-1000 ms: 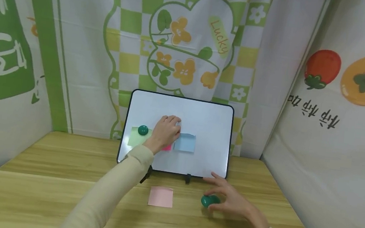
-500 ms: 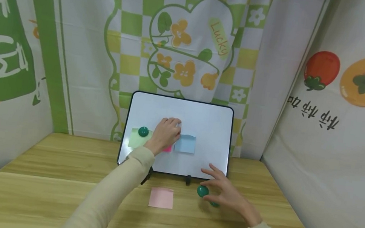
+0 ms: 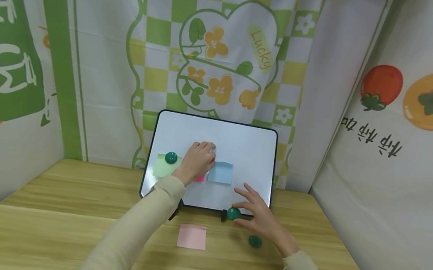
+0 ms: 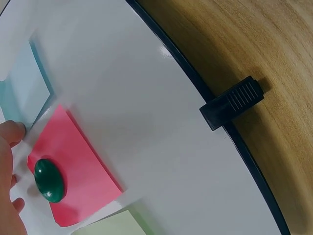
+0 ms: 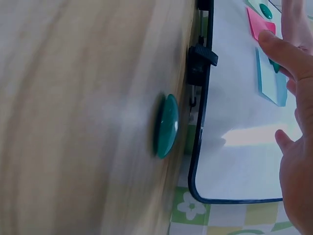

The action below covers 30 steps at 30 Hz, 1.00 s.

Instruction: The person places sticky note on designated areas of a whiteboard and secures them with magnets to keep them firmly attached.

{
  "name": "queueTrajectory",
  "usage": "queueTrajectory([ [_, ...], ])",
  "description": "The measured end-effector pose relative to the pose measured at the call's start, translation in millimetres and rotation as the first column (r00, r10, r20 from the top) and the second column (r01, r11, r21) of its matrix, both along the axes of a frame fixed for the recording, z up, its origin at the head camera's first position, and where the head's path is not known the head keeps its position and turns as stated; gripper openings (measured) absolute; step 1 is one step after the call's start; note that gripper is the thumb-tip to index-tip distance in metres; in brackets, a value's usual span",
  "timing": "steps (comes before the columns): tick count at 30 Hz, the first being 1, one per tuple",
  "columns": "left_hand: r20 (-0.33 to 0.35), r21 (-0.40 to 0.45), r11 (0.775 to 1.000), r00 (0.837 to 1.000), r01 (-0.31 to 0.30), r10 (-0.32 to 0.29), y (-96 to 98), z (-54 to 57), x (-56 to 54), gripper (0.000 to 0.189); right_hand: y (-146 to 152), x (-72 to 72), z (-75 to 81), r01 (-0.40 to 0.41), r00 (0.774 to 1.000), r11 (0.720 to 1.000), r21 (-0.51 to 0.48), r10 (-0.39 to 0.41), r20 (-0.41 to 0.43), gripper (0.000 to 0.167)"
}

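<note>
A whiteboard (image 3: pixel 255 153) stands on the table, bearing a light green sticky note (image 3: pixel 161 168) with a green magnet (image 3: pixel 171 158), a bright pink note (image 4: pixel 88 181) with another oval green magnet (image 4: pixel 49 180), and a blue note (image 3: pixel 221 173). My left hand (image 3: pixel 198 160) reaches to the board and presses at the blue note's edge with a fingertip; in the head view it covers most of the bright pink note. Between thumb and finger, my right hand (image 3: pixel 257 212) pinches a green magnet (image 3: pixel 234 213) in front of the board's lower edge.
Another green magnet (image 3: pixel 254 241) lies on the wooden table (image 3: pixel 47 222), below the right hand. A pale pink sticky note (image 3: pixel 192 236) lies in front of the board. Black feet (image 4: pixel 232 102) hold the board's lower edge. Printed cloth (image 3: pixel 225 64) hangs behind and at both sides.
The right hand has lifted one green magnet off the table and carried it left and up toward the board; the other magnet stays behind. The left hand keeps its place on the board.
</note>
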<state>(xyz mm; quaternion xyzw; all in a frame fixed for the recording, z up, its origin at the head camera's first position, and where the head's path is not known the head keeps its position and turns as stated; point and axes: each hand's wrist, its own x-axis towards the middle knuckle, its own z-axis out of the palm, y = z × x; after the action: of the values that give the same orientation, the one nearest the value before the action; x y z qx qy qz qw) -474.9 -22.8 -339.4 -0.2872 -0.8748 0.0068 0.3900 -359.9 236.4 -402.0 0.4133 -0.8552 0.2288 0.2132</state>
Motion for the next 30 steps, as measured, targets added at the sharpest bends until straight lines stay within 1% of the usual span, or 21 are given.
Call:
queueTrajectory([
  [4, 0.010, -0.014, 1.000, 1.000, -0.024, 0.024, 0.2, 1.0, -0.6, 0.014, -8.0, -6.6, 6.1, 0.024, 0.998, 1.000, 0.000, -0.024, -0.065, 0.038],
  [8, 0.018, -0.028, 0.999, 0.999, -0.035, 0.035, 0.5, 1.7, -0.2, 0.015, -14.4, -14.4, 9.4, 0.041, 0.990, 0.999, -0.004, -0.041, -0.137, 0.039],
  [15, 0.017, -0.036, 0.998, 0.999, -0.047, 0.047, -0.1, 2.6, 1.6, 0.016, -25.9, -31.0, 16.0, 0.067, 0.962, 0.997, -0.035, -0.074, -0.264, 0.039],
  [21, 0.011, -0.047, 0.997, 0.998, -0.054, 0.055, -0.2, 2.3, 0.8, 0.017, -35.9, -44.7, 23.4, 0.104, 0.945, 0.993, -0.062, -0.119, -0.306, 0.041],
  [25, 0.008, -0.036, 0.998, 0.999, -0.048, 0.049, 0.3, 2.4, 1.5, 0.016, -41.9, -54.3, 28.1, 0.137, 0.931, 0.988, -0.064, -0.151, -0.332, 0.042],
  [30, 0.011, -0.029, 0.999, 0.999, -0.043, 0.043, 1.4, 2.6, 1.0, 0.016, -48.1, -65.9, 32.7, 0.175, 0.917, 0.980, -0.094, -0.197, -0.348, 0.041],
])
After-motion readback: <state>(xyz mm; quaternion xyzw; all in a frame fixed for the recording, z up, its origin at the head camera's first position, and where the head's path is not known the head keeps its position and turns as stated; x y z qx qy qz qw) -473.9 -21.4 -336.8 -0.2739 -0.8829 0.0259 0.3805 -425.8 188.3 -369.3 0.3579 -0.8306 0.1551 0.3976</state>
